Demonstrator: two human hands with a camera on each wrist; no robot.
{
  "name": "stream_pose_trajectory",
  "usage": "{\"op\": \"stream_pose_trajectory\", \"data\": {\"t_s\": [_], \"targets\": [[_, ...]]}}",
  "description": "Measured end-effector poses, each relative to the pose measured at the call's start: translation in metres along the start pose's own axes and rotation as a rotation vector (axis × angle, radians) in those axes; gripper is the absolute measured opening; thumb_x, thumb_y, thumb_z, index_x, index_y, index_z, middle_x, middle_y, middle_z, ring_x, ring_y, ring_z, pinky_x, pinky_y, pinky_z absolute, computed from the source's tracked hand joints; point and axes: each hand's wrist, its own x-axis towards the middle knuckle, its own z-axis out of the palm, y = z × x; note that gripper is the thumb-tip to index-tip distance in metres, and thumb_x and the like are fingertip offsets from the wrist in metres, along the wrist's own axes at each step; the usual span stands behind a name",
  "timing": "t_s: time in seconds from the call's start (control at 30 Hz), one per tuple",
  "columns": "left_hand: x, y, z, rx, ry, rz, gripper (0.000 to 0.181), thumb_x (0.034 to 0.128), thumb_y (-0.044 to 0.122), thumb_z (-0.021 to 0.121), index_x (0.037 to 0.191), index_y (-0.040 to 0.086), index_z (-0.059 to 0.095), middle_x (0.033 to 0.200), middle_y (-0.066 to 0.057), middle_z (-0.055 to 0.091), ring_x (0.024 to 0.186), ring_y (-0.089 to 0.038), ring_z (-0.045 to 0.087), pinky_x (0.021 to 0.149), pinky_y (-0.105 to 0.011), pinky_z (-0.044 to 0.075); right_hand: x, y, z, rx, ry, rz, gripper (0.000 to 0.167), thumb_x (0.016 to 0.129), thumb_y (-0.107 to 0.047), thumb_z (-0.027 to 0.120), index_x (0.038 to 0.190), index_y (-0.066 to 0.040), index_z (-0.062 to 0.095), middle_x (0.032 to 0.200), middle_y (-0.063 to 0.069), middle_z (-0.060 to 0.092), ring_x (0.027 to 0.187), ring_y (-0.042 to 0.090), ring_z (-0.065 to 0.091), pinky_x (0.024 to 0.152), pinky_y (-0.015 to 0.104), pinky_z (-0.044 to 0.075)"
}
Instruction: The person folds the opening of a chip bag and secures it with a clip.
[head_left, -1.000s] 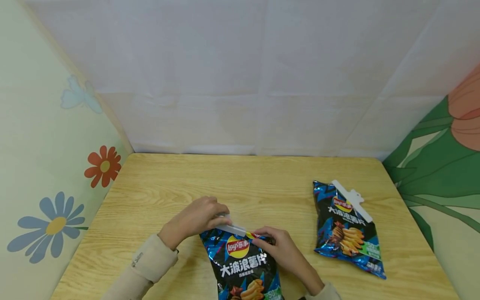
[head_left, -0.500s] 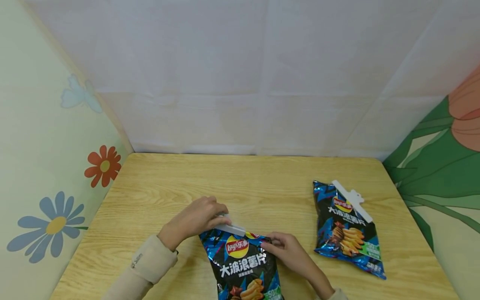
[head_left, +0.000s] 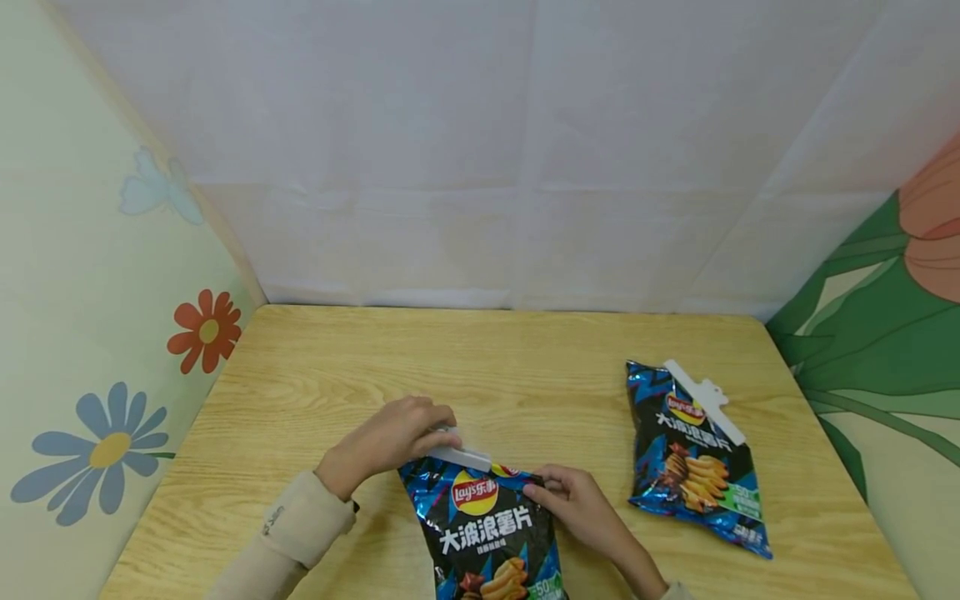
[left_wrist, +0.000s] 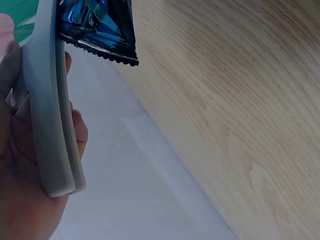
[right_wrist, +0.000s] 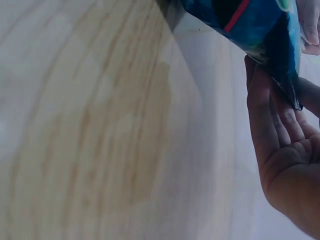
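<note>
A black and blue bag of potato chips (head_left: 487, 533) is held up at the table's near side, its lower end cut off by the head view. My left hand (head_left: 397, 437) pinches a white bag clip (head_left: 467, 458), which lies along the top edge of the bag at its left and middle. In the left wrist view the long bars of the clip (left_wrist: 47, 115) run beside the bag's serrated edge (left_wrist: 100, 30). With thumb and fingers my right hand (head_left: 577, 504) pinches the bag's top right corner; the right wrist view shows that corner (right_wrist: 287, 75) between them.
A second chip bag (head_left: 697, 483) lies at the right of the wooden table (head_left: 360, 358), a white clip (head_left: 705, 400) across its top. White cloth (head_left: 420, 167) hangs behind the table. Walls with painted flowers (head_left: 112, 450) stand at both sides.
My right hand has slid to the right along the bag's top edge, from near the clip's end to the corner. The left hand and clip have hardly moved.
</note>
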Motion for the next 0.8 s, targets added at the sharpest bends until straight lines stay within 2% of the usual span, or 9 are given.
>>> {"op": "stream_pose_trajectory", "data": {"t_s": [0.13, 0.5, 0.8], "targets": [[0.001, 0.001, 0.003, -0.033, -0.004, 0.005, 0.019, 0.0998, 0.033, 0.058, 0.098, 0.019, 0.071, 0.085, 0.008, 0.067, 0.071, 0.0, 0.051, 0.068, -0.022, 0.047, -0.001, -0.001, 0.002, 0.019, 0.014, 0.005, 0.037, 0.098, -0.026, 0.063, 0.111, 0.009, 0.064, 0.098, 0.019, 0.074, 0.081, 0.011, 0.072, 0.071, 0.023, 0.056], [0.007, 0.009, 0.014, -0.043, -0.015, -0.002, 0.02, 0.0992, 0.035, 0.059, 0.097, 0.019, 0.07, 0.085, 0.007, 0.065, 0.071, -0.001, 0.05, 0.066, -0.019, 0.046, 0.0, 0.001, 0.01, 0.036, 0.088, 0.002, 0.032, 0.097, -0.023, 0.064, 0.105, 0.008, 0.065, 0.096, 0.019, 0.074, 0.08, 0.009, 0.071, 0.071, 0.022, 0.056], [0.014, 0.018, 0.023, -0.094, -0.046, 0.006, 0.026, 0.1018, 0.038, 0.053, 0.098, 0.019, 0.07, 0.084, 0.008, 0.064, 0.071, 0.0, 0.05, 0.067, -0.018, 0.046, 0.001, -0.002, 0.015, 0.048, 0.132, -0.002, 0.03, 0.097, -0.021, 0.064, 0.103, 0.008, 0.065, 0.094, 0.019, 0.074, 0.079, 0.008, 0.07, 0.071, 0.022, 0.056]]}}
